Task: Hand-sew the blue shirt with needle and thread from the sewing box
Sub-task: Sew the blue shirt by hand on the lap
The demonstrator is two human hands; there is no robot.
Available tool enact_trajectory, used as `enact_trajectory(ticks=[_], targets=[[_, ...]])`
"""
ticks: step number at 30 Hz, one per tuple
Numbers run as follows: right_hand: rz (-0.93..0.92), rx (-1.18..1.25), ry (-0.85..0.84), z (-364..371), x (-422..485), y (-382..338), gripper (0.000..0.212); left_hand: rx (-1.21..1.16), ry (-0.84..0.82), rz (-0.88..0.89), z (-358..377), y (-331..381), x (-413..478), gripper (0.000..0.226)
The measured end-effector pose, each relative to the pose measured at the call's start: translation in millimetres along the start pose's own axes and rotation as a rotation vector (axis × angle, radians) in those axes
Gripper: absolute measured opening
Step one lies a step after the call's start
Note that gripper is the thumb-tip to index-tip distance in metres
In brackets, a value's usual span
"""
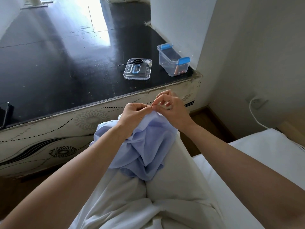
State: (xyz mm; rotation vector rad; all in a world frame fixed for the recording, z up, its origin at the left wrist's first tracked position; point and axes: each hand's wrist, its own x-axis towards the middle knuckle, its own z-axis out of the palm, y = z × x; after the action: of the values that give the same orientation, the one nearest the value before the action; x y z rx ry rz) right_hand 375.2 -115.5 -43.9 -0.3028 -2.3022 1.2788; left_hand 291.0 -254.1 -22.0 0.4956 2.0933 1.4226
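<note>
The blue shirt (145,149) lies bunched on my lap over white trousers. My left hand (133,114) grips a raised fold of the shirt at its top edge. My right hand (171,109) pinches something tiny between thumb and forefinger right at that fold, touching the left fingertips; the needle and thread are too small to make out. The clear sewing box (173,61) with blue clasps stands on the dark table, and its lid (137,69) lies beside it holding black scissors (133,61) and a white thread spool (148,62).
The dark table (66,63) with a patterned white front edge stands just beyond my knees. A phone (4,113) lies at its left edge. A white bed (264,154) is at my right, and a white cable (254,116) hangs on the wall.
</note>
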Motion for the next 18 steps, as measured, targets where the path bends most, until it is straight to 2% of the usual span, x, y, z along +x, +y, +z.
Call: enact_trajectory(ticks=[2, 5, 6, 10, 12, 14, 16, 18], targets=[[-0.045, -0.028, -0.024, 2, 0, 2, 0.019, 0.040, -0.024, -0.003, -2, -2, 0, 0.017], [-0.173, -0.040, -0.001, 8, -3, 1, 0.002, 0.082, -0.045, -0.010, -2, -3, 1, 0.018], [-0.178, -0.011, 0.019, 10, -4, -1, 0.006, 0.105, -0.031, -0.013, -1, -4, 2, 0.018], [-0.111, 0.349, 0.060, 1, -3, -15, 0.004, 0.109, 0.046, -0.045, -1, -7, 5, 0.016], [0.005, 0.531, 0.106, -7, -1, -19, 0.005, 0.033, 0.079, -0.075, -3, -8, 5, 0.017], [0.220, 0.659, 0.203, -15, -2, -16, 0.008, -0.040, 0.107, -0.083, -4, -8, 5, 0.017], [0.362, 0.703, 0.388, -23, -3, -10, 0.011, -0.094, 0.150, -0.091, -5, -6, 6, 0.014], [0.424, 0.653, 0.622, -28, -3, -3, 0.012, -0.128, 0.203, -0.095, -6, -4, 8, 0.016]])
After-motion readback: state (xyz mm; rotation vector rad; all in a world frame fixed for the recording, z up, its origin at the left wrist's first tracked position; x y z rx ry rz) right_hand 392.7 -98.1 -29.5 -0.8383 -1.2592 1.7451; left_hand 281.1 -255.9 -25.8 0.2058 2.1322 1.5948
